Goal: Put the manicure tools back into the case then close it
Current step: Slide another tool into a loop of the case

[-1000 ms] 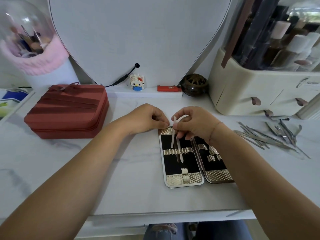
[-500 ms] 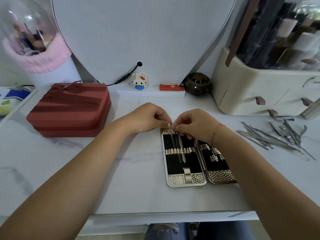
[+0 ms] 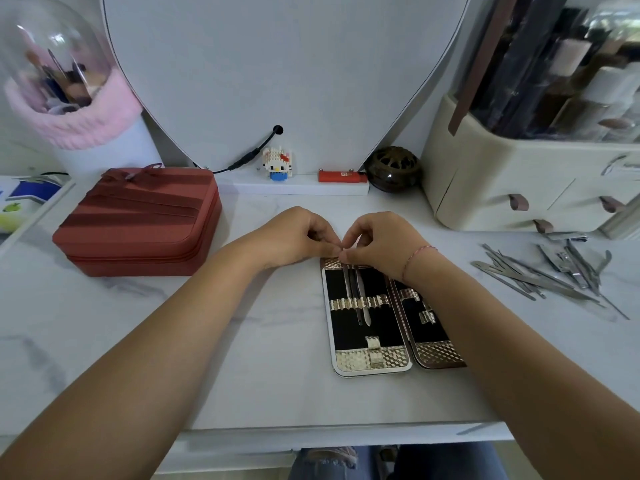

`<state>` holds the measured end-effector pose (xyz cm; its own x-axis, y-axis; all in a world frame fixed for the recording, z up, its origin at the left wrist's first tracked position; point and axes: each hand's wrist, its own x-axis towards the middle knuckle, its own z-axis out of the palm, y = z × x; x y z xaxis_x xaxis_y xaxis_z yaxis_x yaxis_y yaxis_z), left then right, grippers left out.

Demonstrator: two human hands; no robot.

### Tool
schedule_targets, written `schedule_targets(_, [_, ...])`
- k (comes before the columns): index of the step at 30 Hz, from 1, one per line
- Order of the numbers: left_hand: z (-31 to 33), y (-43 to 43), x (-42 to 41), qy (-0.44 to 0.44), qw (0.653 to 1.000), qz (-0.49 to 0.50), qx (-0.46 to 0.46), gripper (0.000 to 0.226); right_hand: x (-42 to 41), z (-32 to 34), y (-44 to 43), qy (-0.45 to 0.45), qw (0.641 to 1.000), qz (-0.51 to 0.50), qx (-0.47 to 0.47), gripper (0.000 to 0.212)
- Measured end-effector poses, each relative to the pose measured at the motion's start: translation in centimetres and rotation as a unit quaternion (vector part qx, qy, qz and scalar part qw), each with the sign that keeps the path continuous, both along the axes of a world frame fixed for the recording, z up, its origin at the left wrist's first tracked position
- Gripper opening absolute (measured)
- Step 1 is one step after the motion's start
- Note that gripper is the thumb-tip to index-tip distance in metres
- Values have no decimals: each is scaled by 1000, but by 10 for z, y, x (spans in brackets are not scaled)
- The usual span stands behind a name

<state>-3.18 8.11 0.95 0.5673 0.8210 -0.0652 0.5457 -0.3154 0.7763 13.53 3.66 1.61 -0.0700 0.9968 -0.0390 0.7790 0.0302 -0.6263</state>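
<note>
On the white marble-patterned tabletop (image 3: 263,344), the open silver manicure case with black lining (image 3: 346,334) lies flat at centre, both halves spread. The left hand (image 3: 294,237) and right hand (image 3: 381,244) meet at its top edge, fingers curled. The right pinches the upper ends of the slender steel tools (image 3: 360,306) slotted through the left half's band; whether the left grips anything, I cannot tell. A loose pile of steel manicure tools (image 3: 540,275) lies well apart to the right.

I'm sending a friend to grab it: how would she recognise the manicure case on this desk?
Find the big heart-shaped mirror at the back of the white desk. Right in front of it lies the manicure case, opened flat. Unlike the closed red zip box to its left, it is black inside with gold straps.
</note>
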Motion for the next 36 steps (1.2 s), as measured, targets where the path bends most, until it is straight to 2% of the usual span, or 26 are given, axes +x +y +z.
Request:
schedule_targets(6, [5,1,-4,2,1000,-9,-20,11,2,1,-1,-2,1000,11,3,17])
schedule_targets(11, [7,1,-7,-16,999,-11,-44,16,2,1,-11,-20,999,38,4,29])
schedule_targets(18, [8,0,-7,-11,999,-15,-50,13,3,5,-19,-37,996,77,-22,42])
schedule_targets(25, [8,-2,-6,-7,999,-15,-40,12,6,2,-25,-61,993,101,-2,38])
schedule_targets(29, [9,-3,-7,-7,999,-16,-41,13,8,1,-26,-39,995,95,-1,43])
schedule_targets(32, [9,-3,-6,-11,999,-19,-44,15,14,-1,-29,18,997,75,18,32])
schedule_targets(36, [7,-2,-6,-10,999,-19,-45,14,33,2,-38,39,996,23,75,13])
